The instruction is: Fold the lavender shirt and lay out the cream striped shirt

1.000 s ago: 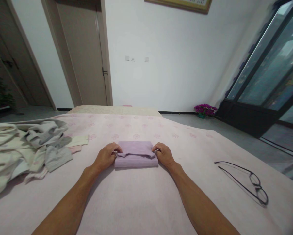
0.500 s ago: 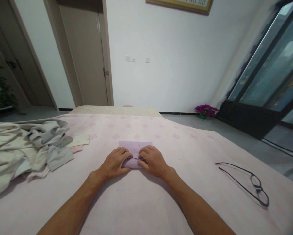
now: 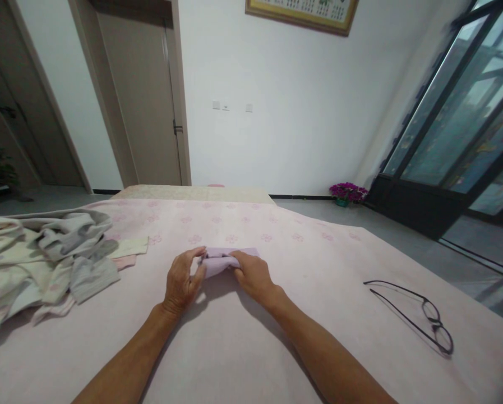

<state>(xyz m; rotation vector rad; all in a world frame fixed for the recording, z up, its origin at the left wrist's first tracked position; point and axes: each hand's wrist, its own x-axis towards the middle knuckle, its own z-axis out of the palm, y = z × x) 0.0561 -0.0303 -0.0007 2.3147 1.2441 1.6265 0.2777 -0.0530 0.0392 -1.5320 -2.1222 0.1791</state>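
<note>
A small folded lilac cloth (image 3: 220,265) lies on the pink flowered sheet (image 3: 234,348), its near part raised in a roll and its far part flat. What kind of garment or cloth it is, I cannot make out. My left hand (image 3: 184,280) holds the left end of the roll between thumb and fingers. On the right, my right hand (image 3: 253,275) grips the other end, with its thumb along the near side and the fingertips partly hidden by the fold.
To the left lies a heap of crumpled grey and cream clothes (image 3: 49,258), with a pale yellow cloth (image 3: 133,245) at its edge. Black-framed glasses (image 3: 434,321) rest on the sheet at the right. Beyond stand a door (image 3: 144,101) and purple flowers (image 3: 347,192).
The near part of the lilac cloth has been lifted off the sheet into a roll. My left hand has shifted left to its end; the view has tilted up slightly.
</note>
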